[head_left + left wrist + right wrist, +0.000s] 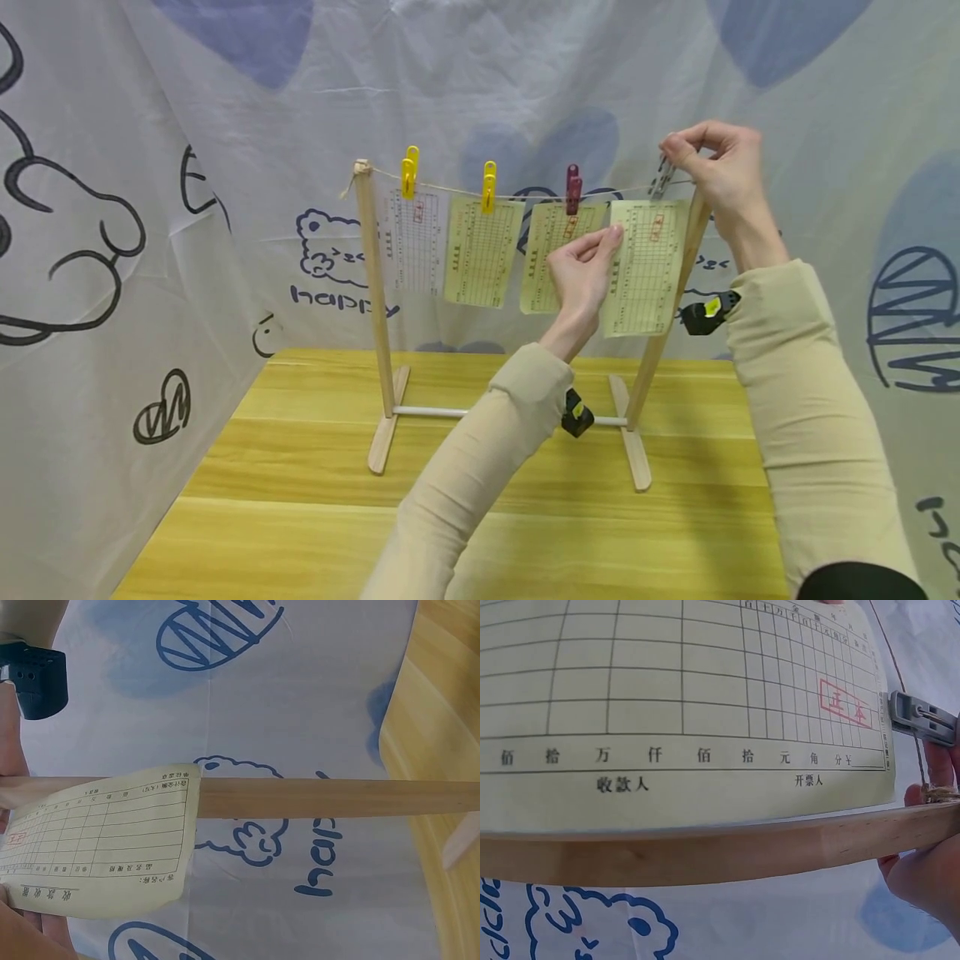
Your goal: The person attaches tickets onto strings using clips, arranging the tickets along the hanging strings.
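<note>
My left hand point(579, 279) pinches the left edge of a pale yellow receipt slip point(647, 271) with a red stamp, hanging near the right post. Between the fingertips of my right hand point(726, 171) is a grey clothespin point(663, 177), held at the string point(525, 197) above that slip. In the right wrist view the clothespin's tip point(900, 712) meets the slip's top edge; whether it clamps the paper I cannot tell. Left of it hang two more yellow slips point(483, 258) and a white slip point(416, 250), under a maroon clothespin point(573, 190) and two yellow clothespins point(489, 187).
The string runs between a left wooden post point(377, 292) and a right wooden post point(660, 358), joined low down by a white rod point(431, 412). Flat wooden feet point(628, 433) stand on the wood-grain table point(300, 500). A printed cloth point(450, 50) hangs behind.
</note>
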